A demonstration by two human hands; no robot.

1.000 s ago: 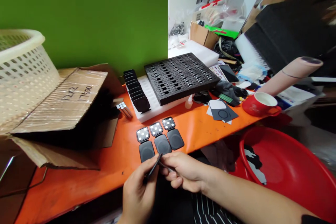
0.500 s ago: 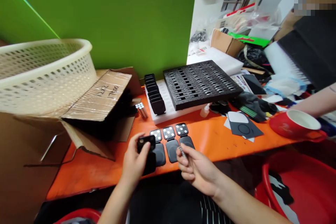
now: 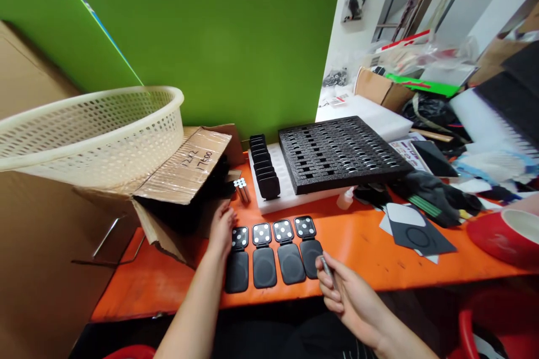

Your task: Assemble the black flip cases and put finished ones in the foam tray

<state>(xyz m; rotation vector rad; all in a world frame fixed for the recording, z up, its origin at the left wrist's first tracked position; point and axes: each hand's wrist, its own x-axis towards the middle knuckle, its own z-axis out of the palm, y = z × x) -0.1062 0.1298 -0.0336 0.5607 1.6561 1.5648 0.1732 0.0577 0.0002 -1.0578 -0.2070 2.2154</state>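
In a row near the orange table's front edge lie several unfolded black hinged pieces (image 3: 291, 263), each with a small square flap dotted with round silvery discs above a larger rounded panel. My left hand (image 3: 221, 230) is beside the leftmost hinged piece (image 3: 237, 272), at the mouth of the cardboard box; its fingers are loosely bent with nothing visible in them. My right hand (image 3: 349, 294) is closed around a short stack of small silvery discs (image 3: 327, 267), close to the rightmost panel. Further back stand short stacks of shiny discs (image 3: 241, 190).
A cardboard box (image 3: 185, 171) with dark contents supports a white perforated basket (image 3: 179, 109). Folded black pieces (image 3: 265, 168) line up on white foam beside a slotted black foam tray (image 3: 337, 151). A small bottle (image 3: 345, 199), grey cards (image 3: 416, 233) and a red mug (image 3: 501, 235) sit to the right.
My left hand has let go of a black hinged piece, now laid at the row's left end, and moved toward the box. My right hand still holds the discs. The view has shifted.
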